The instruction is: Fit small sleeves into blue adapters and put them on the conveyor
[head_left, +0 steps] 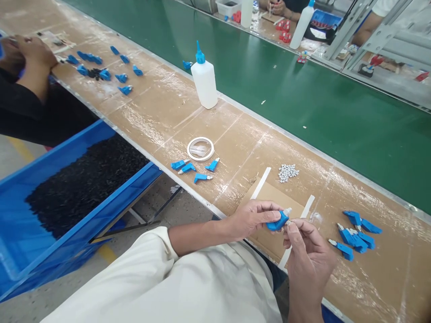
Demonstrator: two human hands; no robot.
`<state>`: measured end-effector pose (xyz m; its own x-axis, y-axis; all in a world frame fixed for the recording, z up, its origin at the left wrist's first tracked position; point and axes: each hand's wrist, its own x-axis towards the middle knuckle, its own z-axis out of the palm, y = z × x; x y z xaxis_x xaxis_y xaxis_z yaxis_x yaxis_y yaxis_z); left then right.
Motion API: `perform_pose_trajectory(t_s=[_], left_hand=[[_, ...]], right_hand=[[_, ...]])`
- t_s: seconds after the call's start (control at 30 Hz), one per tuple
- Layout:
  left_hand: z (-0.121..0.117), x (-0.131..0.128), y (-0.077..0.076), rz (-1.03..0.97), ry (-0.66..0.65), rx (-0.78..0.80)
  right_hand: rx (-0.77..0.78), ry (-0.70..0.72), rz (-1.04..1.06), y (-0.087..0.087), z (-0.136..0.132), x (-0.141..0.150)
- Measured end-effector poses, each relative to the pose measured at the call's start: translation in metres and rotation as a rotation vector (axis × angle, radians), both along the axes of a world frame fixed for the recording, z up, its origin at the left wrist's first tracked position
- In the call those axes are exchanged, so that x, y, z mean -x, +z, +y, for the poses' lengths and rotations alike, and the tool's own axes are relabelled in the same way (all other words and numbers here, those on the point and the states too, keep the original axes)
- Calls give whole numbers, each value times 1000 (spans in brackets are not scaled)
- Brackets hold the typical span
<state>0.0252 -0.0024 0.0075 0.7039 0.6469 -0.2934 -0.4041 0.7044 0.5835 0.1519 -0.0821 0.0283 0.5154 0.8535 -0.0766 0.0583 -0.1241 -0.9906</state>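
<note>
A blue plastic part with a pale tip (278,221) is pinched between the thumb and fingers of my left hand (253,220). My right hand (308,246) meets it from the right, thumb and forefinger closed at the part's edge; whatever they hold is too small to make out. Both hands are over a cardboard sheet (286,197) fixed with white tape strips. Small grey pieces (288,172) lie in a cluster beyond the sheet. Several similar blue parts (357,237) are grouped right of my right hand, and more blue parts (202,177) lie to the left.
A white squeeze bottle with a blue nozzle (206,85) stands by the green conveyor belt (269,85). Near it lies a tape roll (200,149). A blue bin (77,188) of black pieces sits below the table edge. A co-worker's hands (33,54) are at far left.
</note>
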Motion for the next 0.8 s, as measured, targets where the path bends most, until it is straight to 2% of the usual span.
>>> perform_pose_trajectory(t_s=[0.33,0.47,0.67,0.8], left_hand=[[-3,1,-12,-14,34,-95],[-4,1,-11,12,54,-150],[-3,4,-4,157,83,-345],[0,6,-3,259,95,-519]], right_hand=[[-68,-10,-93,-2,5,7],[-78,-30,-108,-2,5,10],[-66,-73,-179,-3,5,13],[-64,-74,-126,-4,7,11]])
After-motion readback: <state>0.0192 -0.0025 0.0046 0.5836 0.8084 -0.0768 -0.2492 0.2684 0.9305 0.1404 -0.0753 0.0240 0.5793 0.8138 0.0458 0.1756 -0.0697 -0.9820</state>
